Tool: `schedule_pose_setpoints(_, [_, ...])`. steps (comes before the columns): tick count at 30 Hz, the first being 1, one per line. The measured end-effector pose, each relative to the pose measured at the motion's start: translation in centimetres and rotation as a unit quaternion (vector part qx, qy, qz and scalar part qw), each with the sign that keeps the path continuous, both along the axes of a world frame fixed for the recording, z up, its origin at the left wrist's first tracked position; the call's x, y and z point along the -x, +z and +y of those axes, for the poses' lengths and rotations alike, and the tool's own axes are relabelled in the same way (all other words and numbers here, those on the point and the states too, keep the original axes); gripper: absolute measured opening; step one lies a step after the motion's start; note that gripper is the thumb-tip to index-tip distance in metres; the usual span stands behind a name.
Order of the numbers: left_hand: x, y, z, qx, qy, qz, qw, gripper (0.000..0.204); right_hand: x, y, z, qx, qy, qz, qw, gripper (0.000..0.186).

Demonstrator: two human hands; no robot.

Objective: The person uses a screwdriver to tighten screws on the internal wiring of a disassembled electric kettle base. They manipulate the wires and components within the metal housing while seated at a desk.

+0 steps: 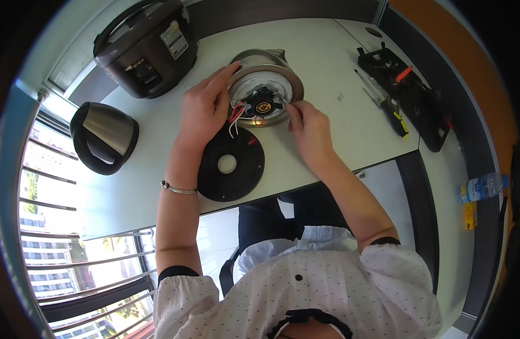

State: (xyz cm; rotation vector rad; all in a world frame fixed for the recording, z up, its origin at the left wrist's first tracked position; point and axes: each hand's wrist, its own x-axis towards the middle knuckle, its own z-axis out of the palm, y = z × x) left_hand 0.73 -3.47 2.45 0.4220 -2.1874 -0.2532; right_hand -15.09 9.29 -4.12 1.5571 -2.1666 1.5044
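Observation:
An opened metal kettle (298,85) lies on the table with its underside facing me. Set in that underside is a round black connector (262,106) with a brass-coloured centre. Red and white wires (236,116) come out at its left. My left hand (206,104) holds the kettle's left side, fingers stretched along the rim. At the right rim, beside the connector, my right hand (310,129) is closed in a pinch; what lies between its fingertips is hidden. A black round base cover (231,181) with a central hole lies just below the kettle, near my left wrist.
At the far left stands a dark rice cooker (144,53), with another steel-and-black kettle (104,137) nearer me. A yellow-black screwdriver (394,117) lies on the right, beside an open black tool case (404,85). A plastic bottle (483,187) is at the far right.

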Motion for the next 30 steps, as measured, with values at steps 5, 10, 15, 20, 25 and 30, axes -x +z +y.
schedule_pose_setpoints(5, [0.0,0.8,0.7,0.033,0.095,-0.081,0.992,0.050,0.2,-0.2,-0.3,0.041,0.032,-0.035,0.998,0.017])
schedule_pose_setpoints(10, [1.0,0.7,-0.4,0.192,0.112,-0.038,0.974,0.043,0.7,0.0,-0.4,0.042,0.043,-0.026,0.998,0.017])
schedule_pose_setpoints(15, [1.6,1.4,-0.9,-0.035,0.063,-0.069,0.995,0.039,0.9,0.1,-0.4,0.047,0.041,-0.037,0.997,0.018])
schedule_pose_setpoints(20, [2.0,2.8,-1.1,-0.024,-0.021,-0.081,0.996,0.050,0.9,0.0,-0.5,0.043,0.049,-0.041,0.997,0.019])
schedule_pose_setpoints(25, [3.0,1.9,-2.3,-0.127,-0.151,-0.068,0.978,0.042,0.7,-0.1,-0.7,0.049,0.058,-0.057,0.995,0.020])
schedule_pose_setpoints(30, [3.6,0.4,-3.4,-0.187,-0.152,-0.011,0.970,0.034,1.2,0.0,-0.6,0.024,0.073,-0.066,0.995,0.015])
